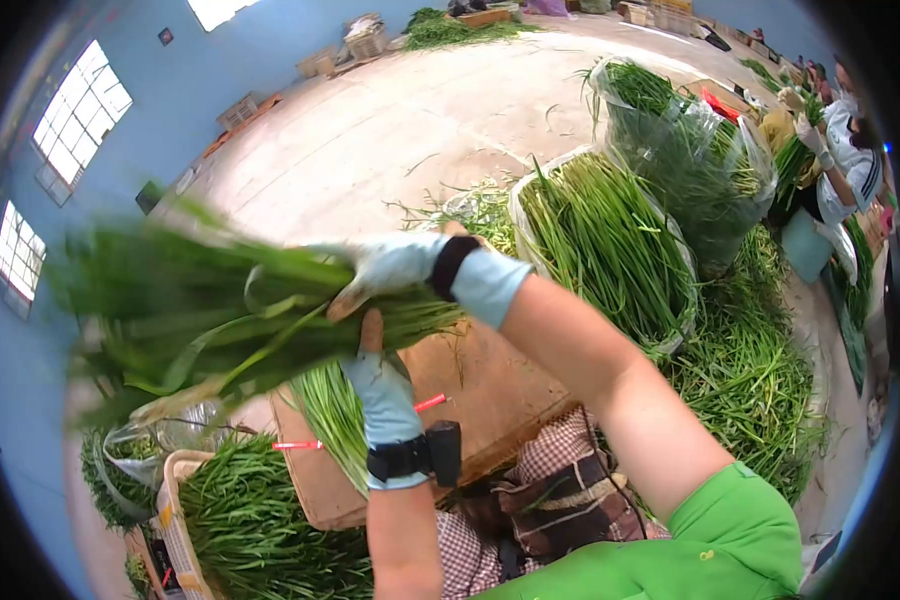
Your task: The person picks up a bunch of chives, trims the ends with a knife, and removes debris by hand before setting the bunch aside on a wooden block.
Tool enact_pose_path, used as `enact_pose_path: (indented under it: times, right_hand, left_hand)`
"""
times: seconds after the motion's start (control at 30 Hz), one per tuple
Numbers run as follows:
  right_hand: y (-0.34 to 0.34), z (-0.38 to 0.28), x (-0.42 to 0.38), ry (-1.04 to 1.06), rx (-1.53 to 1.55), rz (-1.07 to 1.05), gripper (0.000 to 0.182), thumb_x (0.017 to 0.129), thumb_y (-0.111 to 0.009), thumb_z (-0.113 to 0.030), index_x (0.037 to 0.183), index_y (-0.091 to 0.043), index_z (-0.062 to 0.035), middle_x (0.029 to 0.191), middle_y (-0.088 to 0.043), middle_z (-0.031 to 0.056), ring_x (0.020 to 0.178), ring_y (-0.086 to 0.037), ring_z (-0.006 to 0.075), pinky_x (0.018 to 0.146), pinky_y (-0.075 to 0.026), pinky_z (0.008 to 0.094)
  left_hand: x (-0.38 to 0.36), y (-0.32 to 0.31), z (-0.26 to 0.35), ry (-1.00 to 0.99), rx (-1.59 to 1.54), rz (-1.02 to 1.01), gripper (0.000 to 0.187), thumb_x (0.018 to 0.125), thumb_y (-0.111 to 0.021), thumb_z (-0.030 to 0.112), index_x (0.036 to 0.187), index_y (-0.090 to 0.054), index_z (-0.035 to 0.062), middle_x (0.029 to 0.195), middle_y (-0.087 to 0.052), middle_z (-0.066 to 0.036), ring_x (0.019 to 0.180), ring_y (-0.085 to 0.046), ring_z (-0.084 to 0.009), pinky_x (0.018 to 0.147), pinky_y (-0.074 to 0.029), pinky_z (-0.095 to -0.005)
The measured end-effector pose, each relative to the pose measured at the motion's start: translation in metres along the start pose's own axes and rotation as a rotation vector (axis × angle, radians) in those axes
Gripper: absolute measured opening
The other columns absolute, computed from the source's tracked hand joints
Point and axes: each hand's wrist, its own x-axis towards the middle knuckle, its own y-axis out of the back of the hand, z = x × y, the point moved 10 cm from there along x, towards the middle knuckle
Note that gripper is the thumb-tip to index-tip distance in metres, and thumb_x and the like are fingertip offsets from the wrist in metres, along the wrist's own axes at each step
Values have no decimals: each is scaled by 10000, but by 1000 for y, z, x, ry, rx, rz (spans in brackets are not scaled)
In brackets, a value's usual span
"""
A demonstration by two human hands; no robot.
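A thick bundle of long green leaves stretches to the left, blurred by motion. My right hand, in a pale blue glove with a black wrist strap, grips the bundle from above near its stalk end. My left hand, gloved the same way, holds the stalks from below, directly under the right hand. The stalk ends hang down over a wooden board that rests across my lap.
Red bands lie on the board. A basket of greens stands at lower left. Two clear bags of greens and a loose pile sit to the right. Another person handles greens at far right.
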Motion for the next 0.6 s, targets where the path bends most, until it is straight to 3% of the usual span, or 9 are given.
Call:
enact_pose_path:
  times: [0.1, 0.17, 0.27, 0.4, 0.47, 0.53, 0.6]
  right_hand:
    - [5, 72, 27, -87, -506, 67, 795, 662, -683, -448, 1283, -344, -86, 1151, -526, 146, 1051, -507, 238, 871, -388, 301]
    - [-6, 122, 31, -239, -587, 14, 731, 650, -642, -533, 1222, -437, -126, 1062, -573, 150, 977, -550, 294, 819, -422, 345]
    - [-16, 169, 35, -362, -733, -58, 714, 652, -621, -555, 1210, -452, -144, 991, -597, 152, 942, -562, 302, 799, -429, 369]
    - [-12, 170, 37, -369, -733, -18, 698, 667, -633, -517, 1225, -434, -149, 1012, -583, 163, 952, -551, 314, 799, -427, 384]
    - [-2, 118, 30, -111, -800, 153, 634, 711, -642, -417, 1242, -413, -159, 1048, -558, 182, 976, -531, 329, 818, -421, 395]
    - [21, 68, -7, 88, -689, 440, 454, 777, -604, -230, 1187, -455, -109, 1012, -565, 188, 948, -548, 302, 831, -432, 363]
    - [63, 57, -64, 27, -682, 702, 287, 787, -579, -189, 1051, -560, -78, 863, -612, 156, 812, -588, 282, 724, -462, 354]
  left_hand:
    - [-12, 41, -57, 166, -73, 189, 394, 814, -577, 211, 1138, -472, 10, 1097, -522, -71, 977, -506, -169, 855, -410, -300]
    - [-24, 60, -97, 322, -247, 221, 425, 859, -497, 306, 1178, -440, 31, 1149, -493, -80, 1067, -452, -191, 933, -345, -334]
    - [-32, 77, -130, 467, -442, 341, 404, 872, -468, 304, 1197, -436, 66, 1181, -482, -76, 1085, -444, -219, 949, -329, -351]
    - [-30, 88, -131, 448, -312, 396, 392, 871, -469, 316, 1182, -455, 77, 1170, -495, -71, 1059, -468, -213, 928, -356, -348]
    - [-25, 85, -124, 404, -288, 358, 396, 859, -496, 311, 1177, -460, 78, 1162, -501, -69, 1053, -472, -211, 920, -365, -341]
    - [-23, 90, -122, 407, -319, 355, 461, 801, -595, 304, 1176, -460, 71, 1139, -511, -69, 1040, -480, -215, 913, -377, -348]
    - [-19, 85, -114, 421, -292, 284, 518, 768, -636, 309, 1179, -449, 55, 1129, -514, -79, 1050, -471, -241, 925, -374, -385]
